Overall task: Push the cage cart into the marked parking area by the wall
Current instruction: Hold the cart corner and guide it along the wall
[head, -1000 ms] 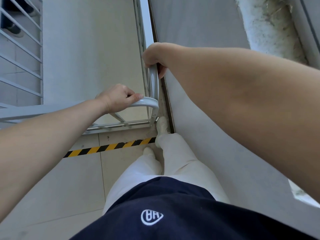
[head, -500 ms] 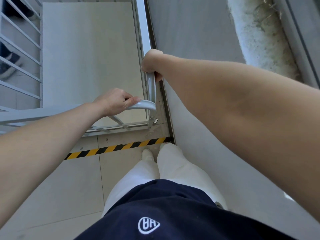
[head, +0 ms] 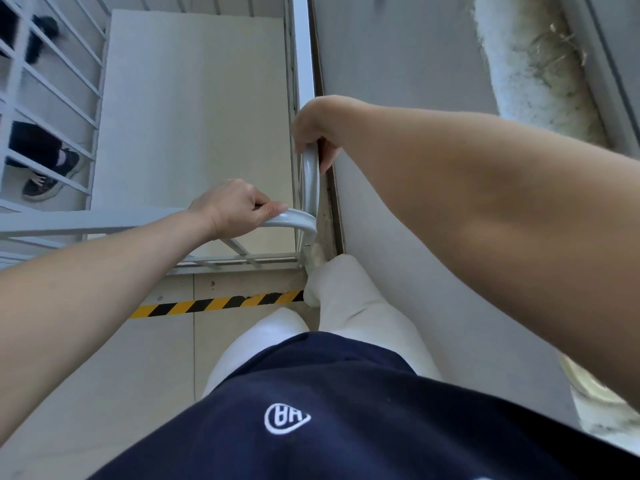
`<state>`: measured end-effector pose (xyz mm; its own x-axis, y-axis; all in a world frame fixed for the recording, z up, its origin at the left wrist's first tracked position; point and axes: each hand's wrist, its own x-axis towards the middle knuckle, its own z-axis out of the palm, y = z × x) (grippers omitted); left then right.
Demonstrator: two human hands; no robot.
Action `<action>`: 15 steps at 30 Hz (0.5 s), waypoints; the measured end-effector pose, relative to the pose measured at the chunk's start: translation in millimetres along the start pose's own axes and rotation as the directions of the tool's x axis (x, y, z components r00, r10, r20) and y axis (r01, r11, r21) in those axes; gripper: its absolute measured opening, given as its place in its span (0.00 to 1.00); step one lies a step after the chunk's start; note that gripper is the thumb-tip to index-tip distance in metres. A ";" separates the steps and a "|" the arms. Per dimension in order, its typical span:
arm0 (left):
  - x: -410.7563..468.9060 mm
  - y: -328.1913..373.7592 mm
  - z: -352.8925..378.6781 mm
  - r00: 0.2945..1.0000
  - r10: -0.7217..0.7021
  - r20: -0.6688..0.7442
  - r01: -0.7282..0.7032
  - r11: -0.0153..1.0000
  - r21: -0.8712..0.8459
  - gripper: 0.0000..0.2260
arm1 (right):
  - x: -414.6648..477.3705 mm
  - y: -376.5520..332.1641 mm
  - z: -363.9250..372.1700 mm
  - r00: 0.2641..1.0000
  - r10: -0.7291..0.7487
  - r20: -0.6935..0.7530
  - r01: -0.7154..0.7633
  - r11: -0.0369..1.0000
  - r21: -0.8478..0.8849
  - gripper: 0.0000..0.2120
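Note:
The grey metal cage cart (head: 304, 50) stands just ahead of me, its right side close against the grey wall (head: 398, 64). Its pale floor panel (head: 194, 109) fills the middle of the view. My left hand (head: 239, 209) is closed over the near top rail beside the rounded corner. My right hand (head: 318, 126) grips the right-side top rail next to the wall. A yellow-and-black striped tape line (head: 214, 303) crosses the floor tiles just behind the cart's near edge, and my right foot (head: 317, 258) is past it, by the cart's corner.
Another person's legs and dark shoes (head: 45, 181) show through the cart's barred left side (head: 52, 84). A rough, stained white strip (head: 533, 64) runs along the wall at upper right. Pale floor tiles (head: 104, 375) lie below left.
My right foot has stepped forward over the striped tape to the cart's corner. Both hands keep their grip on the rails. The person beyond the bars has shifted.

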<state>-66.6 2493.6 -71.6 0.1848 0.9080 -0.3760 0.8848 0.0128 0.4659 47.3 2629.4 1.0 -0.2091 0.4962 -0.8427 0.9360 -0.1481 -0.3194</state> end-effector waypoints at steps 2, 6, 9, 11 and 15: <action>-0.1 0.8 -1.1 1.000 -0.004 -0.003 0.004 1.000 0.025 0.27 | 2.3 -1.0 2.4 1.000 0.009 0.006 -0.009 0.999 0.044 0.08; -2.7 1.4 -3.3 1.000 -0.004 -0.004 0.004 0.999 0.034 0.27 | 10.8 -5.5 7.3 1.000 0.014 0.006 -0.013 0.990 -0.138 0.17; -1.7 1.3 -2.5 0.999 0.033 -0.021 -0.032 0.997 0.071 0.29 | 13.5 -3.5 5.8 1.000 -0.001 0.002 0.001 0.984 -0.177 0.17; -1.2 0.6 -1.5 0.998 0.048 -0.027 -0.046 0.996 0.077 0.32 | 14.1 -1.7 3.0 1.000 -0.024 0.002 0.024 0.980 -0.197 0.18; 2.5 0.0 -2.7 0.998 0.054 -0.037 -0.050 0.995 0.084 0.33 | 14.6 -1.1 0.3 1.000 -0.006 0.023 0.010 0.979 -0.203 0.18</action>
<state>-67.3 2497.1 -70.4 0.2160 0.9224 -0.3202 0.9072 -0.0684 0.4150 43.2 2636.6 -11.0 -0.2210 0.4771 -0.8506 0.9718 0.0341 -0.2333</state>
